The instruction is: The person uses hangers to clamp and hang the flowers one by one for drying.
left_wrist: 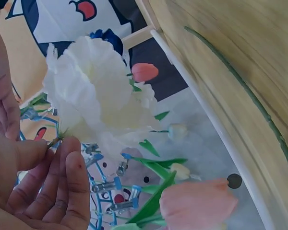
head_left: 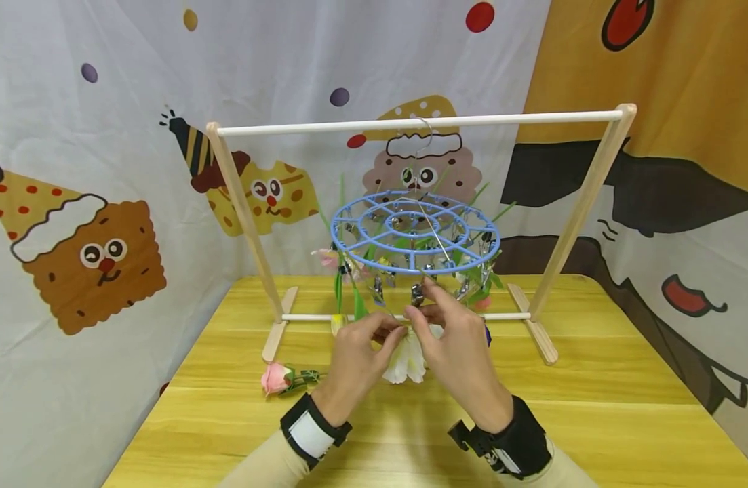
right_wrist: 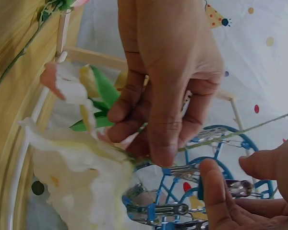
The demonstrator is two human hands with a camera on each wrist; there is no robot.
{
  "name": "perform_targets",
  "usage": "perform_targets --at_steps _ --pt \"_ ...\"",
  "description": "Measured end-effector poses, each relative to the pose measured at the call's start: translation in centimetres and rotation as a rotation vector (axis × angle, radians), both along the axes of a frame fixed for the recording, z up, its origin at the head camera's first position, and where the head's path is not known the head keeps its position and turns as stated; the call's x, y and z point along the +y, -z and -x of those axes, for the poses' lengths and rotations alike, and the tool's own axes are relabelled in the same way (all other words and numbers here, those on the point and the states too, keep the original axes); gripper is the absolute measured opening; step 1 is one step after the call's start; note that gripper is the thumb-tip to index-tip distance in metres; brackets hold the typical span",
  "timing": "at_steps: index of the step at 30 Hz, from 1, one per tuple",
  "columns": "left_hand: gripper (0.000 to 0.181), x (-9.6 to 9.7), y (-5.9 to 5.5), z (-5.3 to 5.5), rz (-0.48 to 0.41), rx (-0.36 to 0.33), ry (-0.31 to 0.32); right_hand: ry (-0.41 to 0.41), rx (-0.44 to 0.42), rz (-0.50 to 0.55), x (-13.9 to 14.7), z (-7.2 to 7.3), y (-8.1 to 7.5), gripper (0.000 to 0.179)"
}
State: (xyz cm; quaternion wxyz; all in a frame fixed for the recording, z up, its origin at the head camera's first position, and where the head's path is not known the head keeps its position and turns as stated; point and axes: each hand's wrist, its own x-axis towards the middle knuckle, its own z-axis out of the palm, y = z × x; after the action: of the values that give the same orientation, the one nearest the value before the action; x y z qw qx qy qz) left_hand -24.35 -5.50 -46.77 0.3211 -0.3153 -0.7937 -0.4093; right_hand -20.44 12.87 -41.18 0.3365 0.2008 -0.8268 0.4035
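My left hand (head_left: 367, 346) pinches the thin green stem of a white flower (left_wrist: 96, 91) close under its bloom, thumb against fingers. In the right wrist view, that stem (right_wrist: 259, 128) runs on past the ring of the hanger. My right hand (head_left: 462, 342) is just right of the left one, its fingers curled about a metal clip (head_left: 417, 294) under the hanger's front rim. The thumb stands a little off the clip in the right wrist view. The round blue clip hanger (head_left: 412, 261) hangs from a white bar, with several flowers in its clips.
A wooden stand (head_left: 245, 210) with a white top bar (head_left: 325, 127) bears the hanger. On the table (head_left: 215, 434) a pink rose (head_left: 277, 378) lies left of my hands. Pink tulips (left_wrist: 199, 203) hang among the clips. Behind is a printed curtain (head_left: 276, 61).
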Motion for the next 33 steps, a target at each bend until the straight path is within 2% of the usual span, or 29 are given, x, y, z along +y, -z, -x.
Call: perform_targets --at_steps 7,16,24,27,33 --pt "0.004 0.6 -0.2 0.2 -0.005 -0.042 0.022 -0.04 0.02 0.069 0.1 1.0 0.2 0.043" --pt "0.007 1.3 -0.3 0.2 -0.032 -0.03 0.036 -0.11 0.027 0.203 0.6 1.6 0.5 0.036" --pt "0.006 2.1 -0.3 -0.2 -0.047 -0.062 0.022 -0.12 -0.041 0.266 0.9 1.5 0.8 0.028" --pt "0.007 2.3 -0.3 -0.2 -0.049 -0.059 0.019 -0.137 -0.074 0.319 0.9 1.5 0.8 0.025" --pt "0.004 2.5 -0.2 -0.3 -0.057 -0.035 0.022 -0.198 -0.084 0.42 1.2 1.6 0.6 0.022"
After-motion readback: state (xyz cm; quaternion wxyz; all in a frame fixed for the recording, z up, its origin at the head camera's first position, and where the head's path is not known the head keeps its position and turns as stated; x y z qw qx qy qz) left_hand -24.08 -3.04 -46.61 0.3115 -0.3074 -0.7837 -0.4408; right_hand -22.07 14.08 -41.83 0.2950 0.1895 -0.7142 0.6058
